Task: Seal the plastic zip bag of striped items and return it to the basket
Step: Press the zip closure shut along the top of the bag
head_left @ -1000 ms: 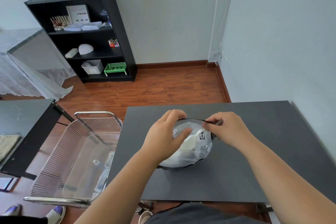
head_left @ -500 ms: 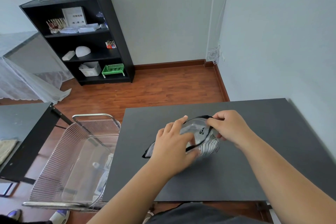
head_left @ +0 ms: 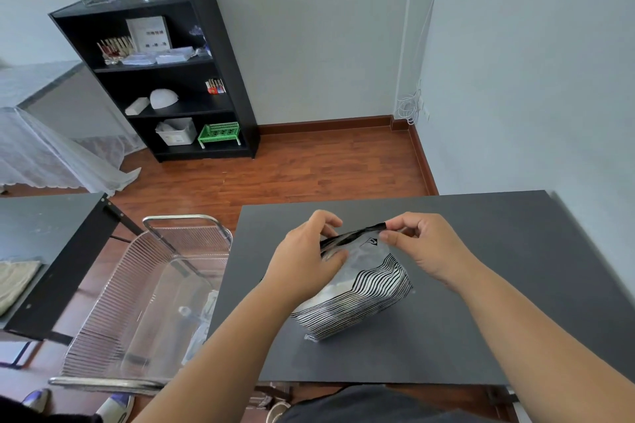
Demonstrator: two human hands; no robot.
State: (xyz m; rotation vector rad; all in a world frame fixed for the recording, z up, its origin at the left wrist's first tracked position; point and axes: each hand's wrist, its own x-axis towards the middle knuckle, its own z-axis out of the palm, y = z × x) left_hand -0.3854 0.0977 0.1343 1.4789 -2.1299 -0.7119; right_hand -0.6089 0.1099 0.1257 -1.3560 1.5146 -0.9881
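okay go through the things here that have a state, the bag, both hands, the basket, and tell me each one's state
Zip bag: on the table, top strip pinched, seal unclear.
Left hand: gripping the bag's top.
Right hand: pinching the strip's other end.
Basket: beside the table, open-topped, bag not in it.

No legible txt; small black logo on zip bag [head_left: 357, 288] too blurry to read.

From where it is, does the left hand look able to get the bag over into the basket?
Probably yes: the basket stands open-topped just off the table's left edge, nothing lies between it and the left hand holding the bag.
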